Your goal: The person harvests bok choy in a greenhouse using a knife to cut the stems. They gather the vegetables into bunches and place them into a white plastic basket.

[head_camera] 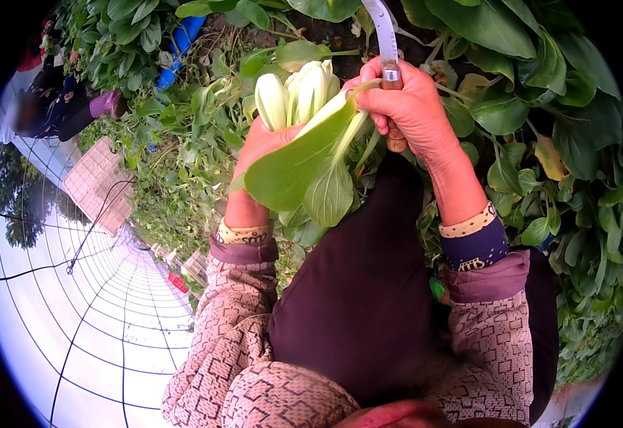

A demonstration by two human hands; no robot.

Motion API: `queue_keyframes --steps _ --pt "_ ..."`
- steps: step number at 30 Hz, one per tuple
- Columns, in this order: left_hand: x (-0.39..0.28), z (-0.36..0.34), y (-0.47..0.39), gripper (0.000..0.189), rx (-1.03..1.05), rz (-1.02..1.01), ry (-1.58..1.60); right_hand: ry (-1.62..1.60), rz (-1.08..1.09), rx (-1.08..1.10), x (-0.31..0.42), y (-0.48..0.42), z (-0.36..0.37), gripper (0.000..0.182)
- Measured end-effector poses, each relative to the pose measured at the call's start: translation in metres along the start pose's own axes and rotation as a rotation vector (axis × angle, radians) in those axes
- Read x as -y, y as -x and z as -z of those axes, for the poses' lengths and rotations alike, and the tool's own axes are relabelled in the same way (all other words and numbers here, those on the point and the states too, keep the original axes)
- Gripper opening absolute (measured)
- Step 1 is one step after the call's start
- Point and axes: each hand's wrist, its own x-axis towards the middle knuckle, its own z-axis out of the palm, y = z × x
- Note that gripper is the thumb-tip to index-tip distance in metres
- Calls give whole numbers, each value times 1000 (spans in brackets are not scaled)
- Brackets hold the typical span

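Note:
My left hand (260, 147) is closed around several leafy green heads that look like pak choi (311, 93), their pale stem bases pointing up and away from me. Broad green leaves hang down over my left wrist and towards my knee. My right hand (410, 101) grips the wooden handle of a sickle (386, 40), whose curved metal blade points away from me, its tip out of view. Between my right thumb and fingers is also the end of a thin leaf stalk (367, 85), next to the heads. Part of my left fingers is hidden behind the leaves.
Dense leafy plants (504, 101) grow at the right and top. Low weeds (177, 155) cover the ground at the left. Further left are a woven crate (103, 184), a blue strip-like thing (180, 45) and another person (60, 104) low among the plants. A red container (178, 282) lies further off.

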Motion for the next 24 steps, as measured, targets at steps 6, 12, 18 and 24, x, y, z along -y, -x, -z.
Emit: queue_keyframes --steps 6,12,18,24 --pt "-1 -2 4 64 24 73 66 48 53 72 8 -3 -4 15" --pt "9 -17 8 76 -25 91 233 -23 27 31 5 -3 -1 13" --pt "-1 -29 9 79 7 150 77 145 33 25 7 -6 -8 15" --pt "-4 -21 10 83 -37 108 8 -222 316 -48 8 -11 -10 10"
